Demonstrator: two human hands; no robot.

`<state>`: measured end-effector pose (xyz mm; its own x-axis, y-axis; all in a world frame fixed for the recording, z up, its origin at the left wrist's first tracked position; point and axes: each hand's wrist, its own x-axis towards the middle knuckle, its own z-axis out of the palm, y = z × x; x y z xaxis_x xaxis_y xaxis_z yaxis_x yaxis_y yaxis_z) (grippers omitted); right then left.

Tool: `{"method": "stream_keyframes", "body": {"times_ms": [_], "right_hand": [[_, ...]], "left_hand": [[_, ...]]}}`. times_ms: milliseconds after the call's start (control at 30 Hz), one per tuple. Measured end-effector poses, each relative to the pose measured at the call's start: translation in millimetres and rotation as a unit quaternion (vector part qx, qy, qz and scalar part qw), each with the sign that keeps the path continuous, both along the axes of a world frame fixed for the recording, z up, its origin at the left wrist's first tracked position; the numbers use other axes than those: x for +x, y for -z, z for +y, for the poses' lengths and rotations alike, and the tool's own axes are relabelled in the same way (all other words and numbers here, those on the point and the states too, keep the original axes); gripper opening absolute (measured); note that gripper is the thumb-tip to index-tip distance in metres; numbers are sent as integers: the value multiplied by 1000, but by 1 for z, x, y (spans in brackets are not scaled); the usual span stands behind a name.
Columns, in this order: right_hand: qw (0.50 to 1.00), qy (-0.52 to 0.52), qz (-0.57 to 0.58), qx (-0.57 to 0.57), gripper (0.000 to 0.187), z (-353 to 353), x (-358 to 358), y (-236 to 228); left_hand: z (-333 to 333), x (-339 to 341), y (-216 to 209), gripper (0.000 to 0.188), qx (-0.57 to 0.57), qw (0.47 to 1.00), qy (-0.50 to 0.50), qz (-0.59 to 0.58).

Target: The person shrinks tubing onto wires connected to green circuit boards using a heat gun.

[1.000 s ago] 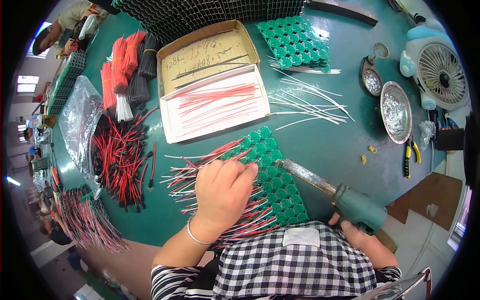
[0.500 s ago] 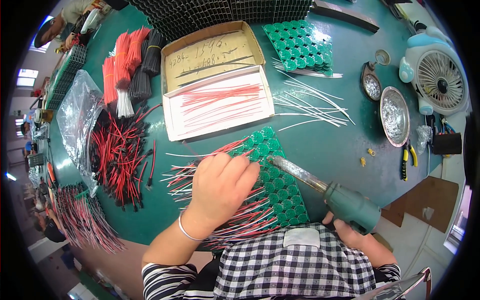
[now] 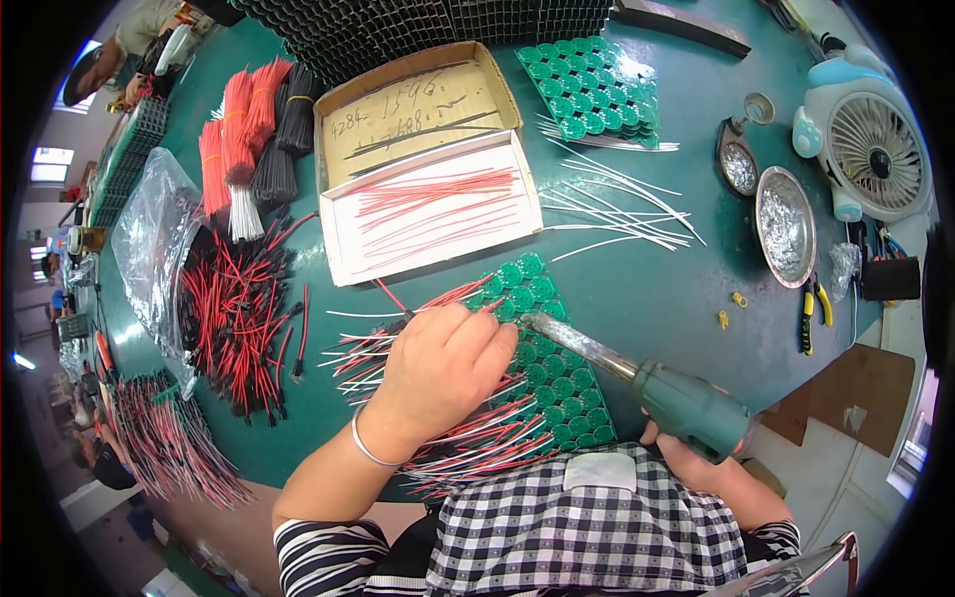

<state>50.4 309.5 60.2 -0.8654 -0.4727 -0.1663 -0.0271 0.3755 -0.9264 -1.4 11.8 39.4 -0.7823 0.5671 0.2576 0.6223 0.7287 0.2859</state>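
My left hand (image 3: 443,363) is closed in a pinch over the green circuit board panel (image 3: 572,393), its fingertips on what looks like a red wire. The wire's end at the board is mostly hidden by the fingers. A red length (image 3: 389,294) sticks out behind the knuckles. In my right hand (image 3: 686,463) is a soldering iron with a thick green handle (image 3: 691,410). Its metal barrel (image 3: 582,343) points left, the tip at the board close to my left fingertips. Many red, white and black wires (image 3: 477,443) fan out from the panel's left side, partly under my left hand.
Beyond the panel stands a cardboard box (image 3: 333,239) holding red wires. Loose red-black leads (image 3: 234,318) and wire bundles (image 3: 239,124) lie left. Stacked green panels (image 3: 587,90), white wires (image 3: 622,214), a metal bowl (image 3: 786,229), cutters (image 3: 814,313) and a fan (image 3: 875,159) lie right.
The soldering iron and my right hand have shifted slightly left and up. My left hand stays at nearly the same spot, and more of a red wire shows behind it.
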Motion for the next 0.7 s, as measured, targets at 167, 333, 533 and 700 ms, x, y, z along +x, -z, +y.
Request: {"method": "stream_keyframes", "body": {"times_ms": [167, 333, 533, 700], "right_hand": [[1000, 16, -5, 10, 29, 4, 5, 4], [1000, 0, 13, 4, 28, 1, -3, 5], [992, 90, -57, -63, 24, 1, 5, 8], [996, 85, 3, -38, 15, -2, 6, 10]], "left_hand": [[1, -3, 2, 23, -2, 1000, 7, -6], [0, -7, 4, 24, -11, 1000, 19, -14], [0, -11, 5, 24, -9, 999, 25, -18], [0, -9, 7, 23, -8, 1000, 24, -15]]}}
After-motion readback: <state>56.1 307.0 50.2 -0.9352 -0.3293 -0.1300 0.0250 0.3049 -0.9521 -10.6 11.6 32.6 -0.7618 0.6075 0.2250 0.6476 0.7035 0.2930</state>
